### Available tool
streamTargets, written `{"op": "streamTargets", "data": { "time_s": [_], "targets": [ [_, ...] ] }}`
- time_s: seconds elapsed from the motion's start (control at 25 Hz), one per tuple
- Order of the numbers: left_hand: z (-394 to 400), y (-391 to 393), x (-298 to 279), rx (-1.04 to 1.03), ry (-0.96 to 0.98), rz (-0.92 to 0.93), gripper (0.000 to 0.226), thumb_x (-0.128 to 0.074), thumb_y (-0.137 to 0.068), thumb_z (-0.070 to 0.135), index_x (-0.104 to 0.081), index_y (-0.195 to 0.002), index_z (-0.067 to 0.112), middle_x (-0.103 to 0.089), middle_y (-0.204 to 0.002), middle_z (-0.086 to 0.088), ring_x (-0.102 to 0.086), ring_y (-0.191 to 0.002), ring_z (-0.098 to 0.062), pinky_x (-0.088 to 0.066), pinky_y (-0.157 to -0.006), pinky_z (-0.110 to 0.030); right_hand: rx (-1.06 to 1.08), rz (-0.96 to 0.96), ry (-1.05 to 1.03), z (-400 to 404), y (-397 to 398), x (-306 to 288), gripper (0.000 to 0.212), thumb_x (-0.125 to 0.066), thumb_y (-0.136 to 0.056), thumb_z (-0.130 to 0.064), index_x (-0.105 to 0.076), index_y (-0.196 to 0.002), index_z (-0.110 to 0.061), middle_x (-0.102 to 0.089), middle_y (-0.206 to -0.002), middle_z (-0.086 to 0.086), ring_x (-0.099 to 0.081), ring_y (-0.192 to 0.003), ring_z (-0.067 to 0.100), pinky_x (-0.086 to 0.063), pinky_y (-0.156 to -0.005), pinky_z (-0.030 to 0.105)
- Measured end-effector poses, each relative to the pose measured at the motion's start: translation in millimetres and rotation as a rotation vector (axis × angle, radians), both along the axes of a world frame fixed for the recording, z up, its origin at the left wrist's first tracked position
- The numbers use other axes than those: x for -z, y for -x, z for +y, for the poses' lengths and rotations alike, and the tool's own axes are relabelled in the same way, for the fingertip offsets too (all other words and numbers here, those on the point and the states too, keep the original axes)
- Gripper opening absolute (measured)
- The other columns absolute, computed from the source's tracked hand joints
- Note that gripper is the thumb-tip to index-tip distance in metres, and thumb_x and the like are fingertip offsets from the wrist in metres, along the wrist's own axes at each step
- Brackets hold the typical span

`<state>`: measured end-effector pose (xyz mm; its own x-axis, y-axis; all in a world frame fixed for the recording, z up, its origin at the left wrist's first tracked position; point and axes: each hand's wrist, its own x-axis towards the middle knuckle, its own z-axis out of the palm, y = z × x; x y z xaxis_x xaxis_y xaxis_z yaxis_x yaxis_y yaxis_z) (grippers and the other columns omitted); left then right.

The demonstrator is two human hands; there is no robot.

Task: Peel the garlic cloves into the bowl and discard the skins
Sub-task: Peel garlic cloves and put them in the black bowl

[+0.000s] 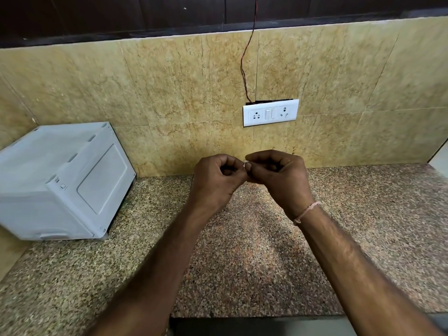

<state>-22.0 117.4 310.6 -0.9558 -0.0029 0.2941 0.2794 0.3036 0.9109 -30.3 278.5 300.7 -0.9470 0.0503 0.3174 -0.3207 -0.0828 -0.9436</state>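
The fingers (pixel 249 167) of both hands are curled and pressed together at their tips around a small whitish garlic clove (pixel 246 162), of which only a pale sliver shows between the two thumbs — the rest is hidden inside the pinch, so its shape, its long axis and which way it points cannot be told. The left hand (pixel 215 183) pinches it from the left with the knuckles bent and the palm side turned toward the camera; the right hand (pixel 278 177) meets it from the right, thumb and forefinger closed on the same spot, the two hands touching. The clove is held in the air above the far part of the table, near the wall. A thin pinkish thread band (pixel 306 212) circles the right wrist, and both bare forearms run down to the lower edge of the view, where they are cut off. Below them lies the speckled brown and beige granite table (pixel 254 251), its near edge ending at a dark strip at the bottom. On its left part stands a light grey boxy plastic appliance (pixel 60 183), turned at an angle, its left side cut off by the frame. Behind, the wall is clad in yellowish marbled tiles (pixel 181 93) bearing a white switch and socket plate (pixel 270 113), with a thin red and black wire (pixel 246 69) rising from its top edge — up toward dark wooden cabinetry (pixel 121 13).
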Motion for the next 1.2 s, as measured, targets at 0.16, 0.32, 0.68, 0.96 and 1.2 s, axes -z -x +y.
{"op": "streamTargets", "data": {
  "time_s": [0.16,0.32,0.68,0.96,1.2],
  "targets": [
    [8,1,3,-0.092,-0.019,0.018,0.011,-0.085,-0.087,0.025,-0.078,-0.086,0.017,-0.077,-0.073,0.004,-0.076,-0.069,-0.012,-0.062,-0.061,-0.025,-0.013,-0.002,-0.009,6,3,-3,0.013,-0.077,-0.086,0.006,-0.076,-0.098,0.006,-0.077,-0.081,0.018,-0.078,-0.077,0.024,-0.062,-0.070,0.028],
    [11,5,5,-0.059,-0.002,-0.011,0.006,-0.083,-0.087,0.017,-0.077,-0.086,0.015,-0.077,-0.075,0.005,-0.076,-0.071,-0.010,-0.059,-0.061,-0.019,-0.065,-0.018,-0.020,13,4,-1,0.015,-0.076,-0.087,0.006,-0.074,-0.102,0.008,-0.076,-0.084,0.021,-0.078,-0.080,0.027,-0.063,-0.072,0.030],
    [4,11,10,0.093,-0.118,-0.070,0.003,-0.080,-0.092,0.011,-0.077,-0.092,0.011,-0.079,-0.082,-0.003,-0.078,-0.075,-0.019,-0.058,-0.066,-0.020,-0.217,-0.094,0.019,30,12,-3,0.016,-0.073,-0.088,0.006,-0.072,-0.104,0.010,-0.075,-0.088,0.025,-0.076,-0.081,0.034,-0.064,-0.078,0.038],
    [-2,12,22,0.197,-0.385,-0.246,0.004,-0.073,-0.094,0.000,-0.075,-0.096,-0.001,-0.077,-0.083,-0.009,-0.076,-0.077,-0.020,-0.062,-0.072,-0.027,-0.335,-0.235,0.127,35,16,7,0.014,-0.068,-0.090,0.005,-0.072,-0.104,0.006,-0.075,-0.094,0.021,-0.074,-0.089,0.030,-0.063,-0.080,0.034],
    [0,10,45,0.233,-0.459,-0.377,0.012,-0.070,-0.096,0.002,-0.071,-0.103,-0.007,-0.073,-0.087,-0.014,-0.074,-0.078,-0.020,-0.062,-0.072,-0.029,-0.494,-0.409,0.187,43,24,25,0.019,-0.066,-0.087,0.001,-0.070,-0.105,0.002,-0.073,-0.086,0.008,-0.072,-0.081,0.017,-0.062,-0.074,0.026]
  ]
}}
